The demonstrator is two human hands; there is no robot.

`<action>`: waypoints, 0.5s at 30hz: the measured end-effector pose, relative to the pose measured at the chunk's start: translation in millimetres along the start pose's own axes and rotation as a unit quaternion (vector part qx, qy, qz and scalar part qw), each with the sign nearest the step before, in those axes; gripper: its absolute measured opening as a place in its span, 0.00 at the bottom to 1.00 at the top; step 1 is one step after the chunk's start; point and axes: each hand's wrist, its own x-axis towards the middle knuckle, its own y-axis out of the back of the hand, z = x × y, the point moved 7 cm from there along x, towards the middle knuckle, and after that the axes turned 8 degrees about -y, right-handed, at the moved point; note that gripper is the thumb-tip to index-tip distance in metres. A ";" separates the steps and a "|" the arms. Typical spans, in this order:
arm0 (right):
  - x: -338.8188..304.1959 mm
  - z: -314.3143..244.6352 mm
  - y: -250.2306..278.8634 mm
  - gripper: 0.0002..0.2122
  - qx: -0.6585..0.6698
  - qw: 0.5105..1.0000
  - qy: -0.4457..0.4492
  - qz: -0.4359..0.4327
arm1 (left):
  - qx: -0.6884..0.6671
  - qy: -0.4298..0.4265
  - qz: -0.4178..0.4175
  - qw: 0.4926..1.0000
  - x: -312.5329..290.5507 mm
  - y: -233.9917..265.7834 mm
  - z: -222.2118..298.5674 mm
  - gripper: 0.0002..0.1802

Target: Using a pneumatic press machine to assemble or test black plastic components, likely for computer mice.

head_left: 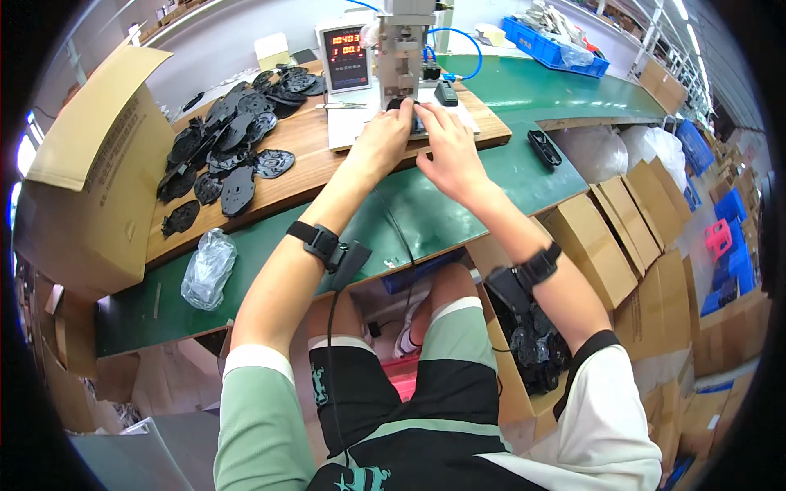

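Observation:
At the far middle of the bench stands a press machine [400, 61] with a metal head over a white base plate [348, 131]. Beneath the head, a small black plastic part [396, 104] is mostly hidden by my fingers. My left hand [385, 139] is closed at the part's left side, fingertips pressed together on it. From the right, my right hand [452, 147] reaches in with its fingers stretched out and thumb spread apart, its fingertips touching near the part. A pile of black plastic covers [233, 135] lies on the wooden board [307, 176] to the left.
A control box with red digits [345, 61] stands left of the press. A black shell [544, 150] lies on the green bench [491, 192]. A clear plastic bag [209, 270] and a large carton [98, 180] are at left. Below right, an open box holds black parts [536, 352].

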 end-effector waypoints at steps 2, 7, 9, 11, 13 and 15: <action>13.9 9.6 -35.0 0.23 -0.072 0.997 0.014 -0.016 | -0.053 0.043 0.022 0.997 2.8 -1.3 -0.6 0.29; 29.0 10.8 -44.0 0.12 -0.105 0.992 -0.021 -0.070 | -0.135 0.033 0.139 0.980 -25.4 20.6 -3.8 0.36; 32.5 14.2 -35.5 0.12 -0.089 0.993 -0.006 -0.078 | -0.017 0.083 0.134 0.987 -46.7 35.6 -21.2 0.34; 34.0 15.0 -31.9 0.14 -0.066 0.994 0.018 -0.080 | 0.160 0.167 0.108 0.967 -78.2 48.4 -49.2 0.31; 35.8 7.5 -38.1 0.14 -0.081 0.993 0.020 -0.080 | 0.271 0.245 0.068 0.929 -121.6 47.3 -83.6 0.29; 36.4 1.5 -41.6 0.15 -0.101 0.991 0.015 -0.089 | 0.293 0.305 0.031 0.906 -153.8 41.1 -99.0 0.28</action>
